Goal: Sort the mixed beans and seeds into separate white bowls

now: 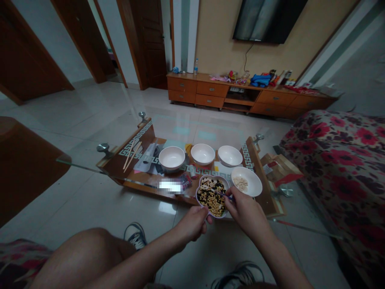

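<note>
A flower-shaped dish (201, 185) of mixed dark and pale beans sits on the glass table in front of me. My left hand (192, 223) is closed on the dish's near rim. My right hand (245, 210) pinches a thin tool (221, 193), its tip over the beans; I cannot tell if it is tweezers or chopsticks. Just right of the dish stands a white bowl (251, 176) with a few pale pieces in it. Three empty white bowls (172, 157) (203, 153) (229, 155) line up behind.
The glass tabletop (90, 160) has metal studs at its corners and a wooden shelf below with papers. Wooden chopsticks (131, 155) lie at the left. A floral sofa (339, 160) is on the right, a TV cabinet (240, 94) at the far wall. My knee (90, 253) is at bottom left.
</note>
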Tool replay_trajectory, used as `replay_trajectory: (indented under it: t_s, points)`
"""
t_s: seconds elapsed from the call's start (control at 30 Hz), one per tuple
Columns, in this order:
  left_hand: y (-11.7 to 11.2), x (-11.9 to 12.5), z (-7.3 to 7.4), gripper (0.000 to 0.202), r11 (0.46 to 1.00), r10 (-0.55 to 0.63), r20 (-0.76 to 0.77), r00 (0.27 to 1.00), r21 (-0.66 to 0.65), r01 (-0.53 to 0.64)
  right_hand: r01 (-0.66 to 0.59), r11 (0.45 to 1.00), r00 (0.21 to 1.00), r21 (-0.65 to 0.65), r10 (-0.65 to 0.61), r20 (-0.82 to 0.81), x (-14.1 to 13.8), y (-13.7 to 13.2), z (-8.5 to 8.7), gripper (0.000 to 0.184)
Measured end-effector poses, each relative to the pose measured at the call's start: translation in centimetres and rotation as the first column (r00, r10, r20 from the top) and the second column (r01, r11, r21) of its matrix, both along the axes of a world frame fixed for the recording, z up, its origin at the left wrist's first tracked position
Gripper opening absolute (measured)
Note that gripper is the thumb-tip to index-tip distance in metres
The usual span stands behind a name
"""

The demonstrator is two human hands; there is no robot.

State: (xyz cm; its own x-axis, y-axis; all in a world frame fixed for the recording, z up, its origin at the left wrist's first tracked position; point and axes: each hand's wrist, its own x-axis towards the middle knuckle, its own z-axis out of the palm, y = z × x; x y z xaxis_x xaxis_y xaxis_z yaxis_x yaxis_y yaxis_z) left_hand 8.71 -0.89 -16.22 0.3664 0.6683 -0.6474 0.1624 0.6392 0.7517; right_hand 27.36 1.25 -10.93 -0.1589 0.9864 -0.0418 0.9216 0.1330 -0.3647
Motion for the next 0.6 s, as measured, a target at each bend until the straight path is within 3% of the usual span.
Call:
replay_trajectory:
  t_s: [0.6]
  points:
    - [-0.03,0.07,0.18,0.05,1.0,0.014,0.009,1.0,-0.002,-0.014,-0.092,0.995,0.99,0.049,0.085,0.115,-0.41,-0.17,-0.83,0.017]
